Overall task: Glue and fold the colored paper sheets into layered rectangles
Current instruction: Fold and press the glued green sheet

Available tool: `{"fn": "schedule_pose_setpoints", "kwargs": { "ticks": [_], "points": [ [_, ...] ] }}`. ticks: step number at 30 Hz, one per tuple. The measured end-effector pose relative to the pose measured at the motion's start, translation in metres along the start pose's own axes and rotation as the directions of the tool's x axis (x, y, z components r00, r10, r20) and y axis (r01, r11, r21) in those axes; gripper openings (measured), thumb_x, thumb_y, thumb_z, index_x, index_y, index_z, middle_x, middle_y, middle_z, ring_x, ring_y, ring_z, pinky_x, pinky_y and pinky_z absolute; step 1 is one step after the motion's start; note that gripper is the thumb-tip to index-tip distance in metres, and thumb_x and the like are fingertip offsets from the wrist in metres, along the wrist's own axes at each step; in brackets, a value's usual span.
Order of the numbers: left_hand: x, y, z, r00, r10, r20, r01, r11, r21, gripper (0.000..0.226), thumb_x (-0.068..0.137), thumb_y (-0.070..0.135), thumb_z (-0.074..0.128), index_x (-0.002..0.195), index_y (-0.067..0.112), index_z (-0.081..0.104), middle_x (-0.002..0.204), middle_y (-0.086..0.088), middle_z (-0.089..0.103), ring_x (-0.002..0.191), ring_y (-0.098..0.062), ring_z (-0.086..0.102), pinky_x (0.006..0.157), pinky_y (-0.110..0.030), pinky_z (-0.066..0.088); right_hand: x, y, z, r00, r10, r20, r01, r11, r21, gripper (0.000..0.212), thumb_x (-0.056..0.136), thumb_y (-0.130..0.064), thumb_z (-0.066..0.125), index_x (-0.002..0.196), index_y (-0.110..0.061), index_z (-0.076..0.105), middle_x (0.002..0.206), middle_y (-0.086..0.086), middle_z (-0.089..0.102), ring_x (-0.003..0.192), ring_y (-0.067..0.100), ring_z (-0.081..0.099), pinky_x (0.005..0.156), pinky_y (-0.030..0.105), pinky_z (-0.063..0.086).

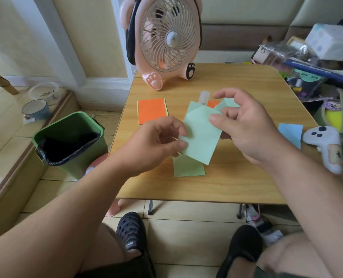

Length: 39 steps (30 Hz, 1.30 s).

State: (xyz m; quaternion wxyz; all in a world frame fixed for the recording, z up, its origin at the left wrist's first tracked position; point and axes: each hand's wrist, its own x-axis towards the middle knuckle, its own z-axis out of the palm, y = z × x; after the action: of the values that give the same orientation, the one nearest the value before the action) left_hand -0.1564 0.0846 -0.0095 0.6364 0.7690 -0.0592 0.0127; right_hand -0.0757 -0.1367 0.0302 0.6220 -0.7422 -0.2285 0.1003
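Both hands, the left hand and right hand, pinch a green paper above the table; orange sheet at ten o'clock

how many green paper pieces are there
2 clearly: one green sheet held above the table between the left hand and right hand, another green piece flat on the table below it. More may be hidden behind the right hand.
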Motion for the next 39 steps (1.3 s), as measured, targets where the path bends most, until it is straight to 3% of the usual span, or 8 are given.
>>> {"fn": "schedule_pose_setpoints", "kwargs": {
  "ticks": [5, 9, 12, 17, 20, 26, 33, 39],
  "points": [
    [-0.012, 0.001, -0.003, 0.998, -0.056, -0.041, 0.047, 0.98, -0.192, 0.023, 0.096, -0.008, 0.064, 0.104, 0.013, 0.067, 0.077, 0.001, 0.061, 0.075, -0.017, 0.059, 0.075, -0.031, 0.057, -0.002, -0.021, -0.004, 0.986, 0.114, 0.123, -0.152, 0.917, 0.368, 0.027, 0.108, -0.018, 0.048, 0.118, -0.032, 0.068, 0.065, 0.007, 0.058, 0.061, 0.02, 0.054, 0.062, 0.032, 0.045],
    [-0.016, 0.003, -0.008, 0.991, -0.077, -0.106, 0.051, 0.972, -0.229, 0.021, 0.096, -0.006, 0.064, 0.102, 0.013, 0.068, 0.082, -0.005, 0.06, 0.075, -0.017, 0.062, 0.074, -0.029, 0.057, -0.009, -0.017, -0.01, 0.99, 0.095, 0.101, -0.106, 0.988, 0.109, 0.026, 0.109, -0.02, 0.049, 0.118, -0.036, 0.068, 0.071, 0.007, 0.065, 0.066, 0.024, 0.058, 0.067, 0.038, 0.047],
    [-0.019, 0.005, -0.008, 0.989, -0.096, -0.116, 0.07, 0.974, -0.215, 0.017, 0.096, -0.005, 0.065, 0.1, 0.011, 0.07, 0.091, -0.009, 0.065, 0.079, -0.024, 0.069, 0.077, -0.031, 0.061, -0.025, -0.009, -0.001, 0.989, 0.047, 0.137, -0.036, 0.996, -0.085, 0.035, 0.102, -0.025, 0.06, 0.13, -0.044, 0.055, 0.08, 0.006, 0.071, 0.07, 0.017, 0.064, 0.065, 0.025, 0.052],
    [-0.02, 0.001, 0.0, 0.995, -0.085, -0.048, 0.078, 0.989, -0.129, 0.019, 0.09, -0.001, 0.074, 0.095, 0.018, 0.073, 0.091, -0.002, 0.067, 0.079, -0.021, 0.067, 0.083, -0.044, 0.062, -0.035, 0.021, 0.023, 0.993, 0.095, 0.077, -0.101, 0.992, 0.073, 0.062, 0.091, -0.004, 0.076, 0.137, -0.039, 0.053, 0.089, 0.013, 0.075, 0.076, 0.016, 0.067, 0.067, 0.028, 0.053],
    [-0.02, -0.005, 0.0, 0.997, -0.073, -0.023, 0.073, 0.997, 0.003, 0.021, 0.09, 0.001, 0.077, 0.094, 0.021, 0.071, 0.069, 0.006, 0.055, 0.062, -0.011, 0.048, 0.058, -0.024, 0.044, -0.031, 0.034, 0.023, 0.989, 0.124, 0.077, -0.122, 0.992, -0.036, 0.043, 0.089, -0.002, 0.078, 0.117, -0.032, 0.066, 0.079, 0.003, 0.076, 0.069, 0.012, 0.066, 0.072, 0.034, 0.051],
    [-0.017, -0.018, -0.004, 0.995, -0.099, -0.019, 0.101, 0.986, 0.13, 0.015, 0.086, 0.022, 0.079, 0.096, 0.032, 0.074, 0.079, -0.02, 0.061, 0.073, -0.023, 0.056, 0.072, -0.051, 0.052, -0.028, 0.042, 0.021, 0.991, 0.121, 0.058, -0.113, 0.986, -0.124, 0.052, 0.086, -0.006, 0.082, 0.105, -0.039, 0.046, 0.078, 0.008, 0.071, 0.069, 0.041, 0.06, 0.064, 0.054, 0.051],
    [-0.015, -0.016, -0.007, 0.984, -0.178, 0.028, 0.166, 0.958, 0.235, 0.018, 0.087, 0.01, 0.083, 0.097, 0.022, 0.074, 0.067, 0.02, 0.066, 0.058, 0.002, 0.059, 0.06, -0.013, 0.045, -0.027, 0.051, 0.016, 0.985, 0.029, 0.172, 0.022, 0.958, -0.285, 0.043, 0.087, -0.007, 0.079, 0.1, -0.045, 0.062, 0.088, -0.007, 0.058, 0.068, 0.026, 0.059, 0.068, 0.036, 0.053],
    [-0.014, -0.012, -0.006, 0.982, -0.187, 0.037, 0.167, 0.937, 0.308, 0.022, 0.084, 0.015, 0.086, 0.098, 0.029, 0.076, 0.069, 0.016, 0.071, 0.059, 0.0, 0.061, 0.062, -0.014, 0.047, -0.022, 0.057, 0.01, 0.984, 0.082, 0.161, -0.047, 0.977, -0.209, 0.033, 0.083, -0.005, 0.084, 0.096, -0.035, 0.076, 0.089, 0.001, 0.072, 0.076, 0.022, 0.064, 0.078, 0.037, 0.06]
  ]
}}
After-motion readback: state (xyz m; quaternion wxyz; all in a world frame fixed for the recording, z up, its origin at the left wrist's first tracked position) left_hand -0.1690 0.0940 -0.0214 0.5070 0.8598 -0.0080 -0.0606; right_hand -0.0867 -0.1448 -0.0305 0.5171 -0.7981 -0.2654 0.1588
